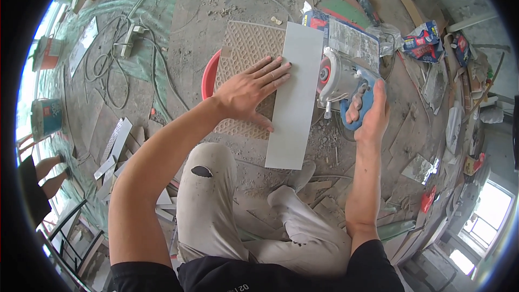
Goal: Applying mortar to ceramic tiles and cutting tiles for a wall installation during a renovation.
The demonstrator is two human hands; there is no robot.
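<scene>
My left hand (250,93) lies flat with fingers spread on a brown tile (246,43) with a honeycomb-patterned face. Its fingertips reach the edge of a long pale grey tile strip (296,92), which lies along the right side of the brown tile. Wrapped round the blue handle of a handheld tile cutter (336,75) is my right hand (370,111). The cutter's metal guard and round disc are beside the strip's right edge. Whether the disc touches the strip cannot be made out. The rim of a red basin (209,78) shows under the brown tile.
Blue and red bags (351,38) lie beyond the cutter, near an angle grinder (365,1). A power strip (128,40) with tangled cords is at the left. Buckets (46,118) stand further left, near another person's legs (51,176). Tile offcuts (114,143) and rubble litter the floor.
</scene>
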